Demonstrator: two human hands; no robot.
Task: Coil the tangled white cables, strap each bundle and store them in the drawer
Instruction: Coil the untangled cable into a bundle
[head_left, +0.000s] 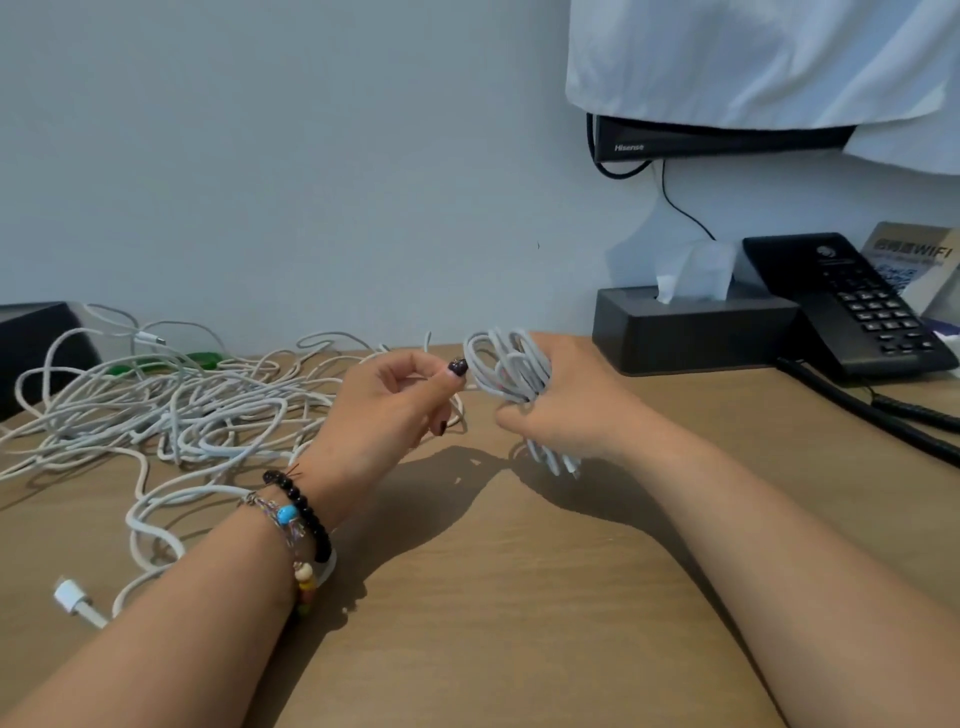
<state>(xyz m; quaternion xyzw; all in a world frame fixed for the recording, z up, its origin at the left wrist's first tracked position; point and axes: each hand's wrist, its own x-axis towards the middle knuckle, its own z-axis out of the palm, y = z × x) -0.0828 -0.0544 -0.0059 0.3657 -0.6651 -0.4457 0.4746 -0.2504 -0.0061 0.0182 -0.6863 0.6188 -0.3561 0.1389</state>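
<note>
Above desk, looped white bundle

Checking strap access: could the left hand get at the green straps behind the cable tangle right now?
Probably not directly: the left hand is pinching a cable strand, and the tangled cables lie over and before the green straps. It would need to let go first.

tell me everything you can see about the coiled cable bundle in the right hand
The coiled bundle is white cable with a matte, slightly braided look, wound into several long loops. The right hand grips it round the middle, upright above the wooden desk; loops rise above the fingers, more hang below. No strap shows. A strand leads left toward the left hand, which pinches it.
</note>
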